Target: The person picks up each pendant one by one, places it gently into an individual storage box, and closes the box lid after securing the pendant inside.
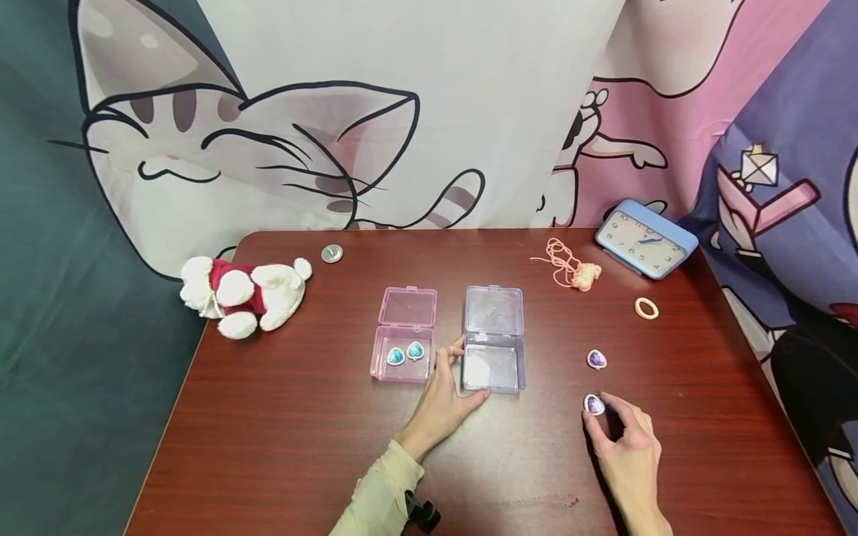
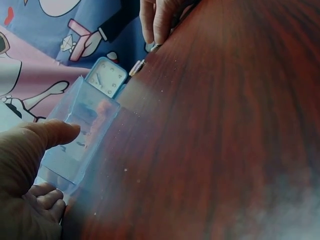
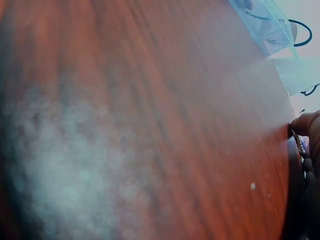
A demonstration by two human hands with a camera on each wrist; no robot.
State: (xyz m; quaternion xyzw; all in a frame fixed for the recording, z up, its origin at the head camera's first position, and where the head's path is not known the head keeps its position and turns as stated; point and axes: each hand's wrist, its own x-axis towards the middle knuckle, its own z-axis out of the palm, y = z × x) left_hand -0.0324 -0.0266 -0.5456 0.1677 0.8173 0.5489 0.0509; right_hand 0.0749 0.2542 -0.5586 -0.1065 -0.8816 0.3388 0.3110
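My left hand (image 1: 444, 398) holds a clear bluish-purple plastic box (image 1: 494, 390) by its near left corner, thumb at the front wall and fingers along the left side. The box lies with its lid raised back and nothing inside. To its left, a clear pink box (image 1: 402, 378), lid also back, contains two blue heart-shaped gems (image 1: 405, 353). At the right, my right hand (image 1: 630, 443) pinches a purple heart-shaped gem (image 1: 593, 404) between thumb and forefinger, close over the table. Another purple gem (image 1: 596, 359) lies just behind it.
A white plush toy (image 1: 281, 294) in red lies at the back left, near a small silver metal disc (image 1: 331, 254). At the back right are a blue clock (image 1: 646, 240), a peach yarn bundle (image 1: 585, 277) and a cream ring (image 1: 646, 308). A printed curtain (image 1: 469, 89) hangs behind the brown table (image 1: 281, 439).
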